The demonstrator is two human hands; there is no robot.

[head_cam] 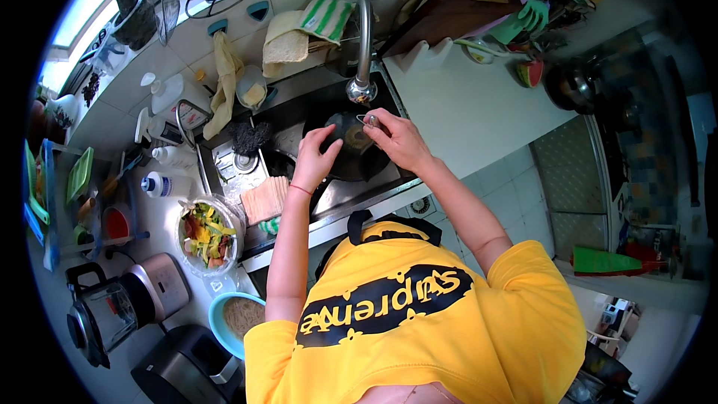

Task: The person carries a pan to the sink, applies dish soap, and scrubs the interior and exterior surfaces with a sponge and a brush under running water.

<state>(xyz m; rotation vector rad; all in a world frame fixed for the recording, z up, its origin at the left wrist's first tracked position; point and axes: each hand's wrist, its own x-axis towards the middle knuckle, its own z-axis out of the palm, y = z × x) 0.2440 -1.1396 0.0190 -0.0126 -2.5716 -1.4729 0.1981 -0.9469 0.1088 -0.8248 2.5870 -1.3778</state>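
Observation:
My right hand (401, 137) pinches a small shiny metal piece with a thin wire loop (370, 120); its exact kind is hard to tell. To its left, my left hand (314, 154) is held with thumb and fingers apart and nothing between them. Both hands are over a dark round pan (359, 165) in the stainless steel sink (339, 196). Just beyond them hangs the metal faucet (363, 56) with its round spray head (362, 91). A folded pinkish cloth (266, 200) lies on the sink's left edge, by my left forearm. A dark scouring pad (249, 137) sits farther back.
Left of the sink stand a lined bin of food scraps (206, 234), several bottles (168, 184), a blender (115, 308) and a blue basin (224, 342). On the right, a white counter (465, 104) holds a dark cutting board (449, 17) and a watermelon-patterned item (529, 73).

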